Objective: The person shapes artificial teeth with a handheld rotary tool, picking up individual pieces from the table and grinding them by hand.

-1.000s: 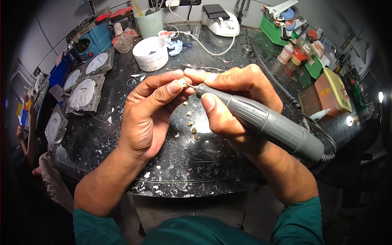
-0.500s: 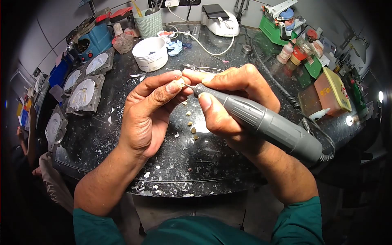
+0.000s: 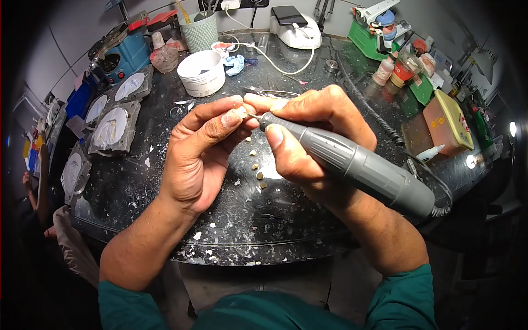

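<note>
My left hand (image 3: pixel 201 143) pinches a small cream tooth-like piece (image 3: pixel 242 111) between thumb and fingertips, which hide most of it. In my right hand (image 3: pixel 330 110) is a grey rotary handpiece (image 3: pixel 357 162), held like a pen near its front end. Its thin metal bur (image 3: pixel 253 116) points left and meets the piece or lies very close to it; I cannot tell which. The fingertips of both hands almost touch. Below them, several small yellowish tooth-like pieces (image 3: pixel 259 175) lie in a row on the black worktop (image 3: pixel 297 220).
A white tub (image 3: pixel 202 82) stands behind my hands. Metal flasks with white plaster (image 3: pixel 110 129) line the left side. The handpiece's coiled cord (image 3: pixel 379 126) runs along the right. Beyond it are a yellow-lidded box (image 3: pixel 448 124) and a green bin (image 3: pixel 366 44). White crumbs dot the worktop.
Both hands stay in nearly the same place. The handpiece and the piece have shifted only very slightly.
</note>
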The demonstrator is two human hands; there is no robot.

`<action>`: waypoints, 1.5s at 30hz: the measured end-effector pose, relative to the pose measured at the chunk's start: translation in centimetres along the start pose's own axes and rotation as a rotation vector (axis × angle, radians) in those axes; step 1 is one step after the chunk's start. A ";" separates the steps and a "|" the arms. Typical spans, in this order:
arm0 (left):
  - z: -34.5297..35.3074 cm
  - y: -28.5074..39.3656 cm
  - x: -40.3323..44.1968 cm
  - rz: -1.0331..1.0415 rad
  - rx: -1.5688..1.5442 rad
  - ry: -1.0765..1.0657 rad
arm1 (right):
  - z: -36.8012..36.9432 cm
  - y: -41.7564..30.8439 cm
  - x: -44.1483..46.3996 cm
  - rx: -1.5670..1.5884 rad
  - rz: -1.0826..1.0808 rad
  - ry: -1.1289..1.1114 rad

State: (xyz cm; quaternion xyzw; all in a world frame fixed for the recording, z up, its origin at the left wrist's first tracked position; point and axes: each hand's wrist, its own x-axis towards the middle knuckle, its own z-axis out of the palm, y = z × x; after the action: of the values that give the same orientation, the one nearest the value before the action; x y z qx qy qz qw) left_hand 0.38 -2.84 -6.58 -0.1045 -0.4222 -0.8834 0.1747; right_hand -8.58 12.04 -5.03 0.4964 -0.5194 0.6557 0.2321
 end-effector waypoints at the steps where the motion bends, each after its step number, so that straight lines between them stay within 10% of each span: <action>1: 0.0 0.0 0.0 0.001 0.002 0.004 | 0.1 0.1 0.0 0.001 -0.009 0.006; 45: 0.1 -0.1 0.0 0.023 0.044 0.030 | -1.3 -1.0 0.1 -0.051 0.085 -0.235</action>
State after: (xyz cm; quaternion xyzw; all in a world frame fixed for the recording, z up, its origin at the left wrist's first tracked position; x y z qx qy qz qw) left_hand 0.34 -2.72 -6.61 -0.0923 -0.4374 -0.8733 0.1935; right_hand -8.31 13.55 -4.41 0.5414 -0.5799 0.5889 0.1544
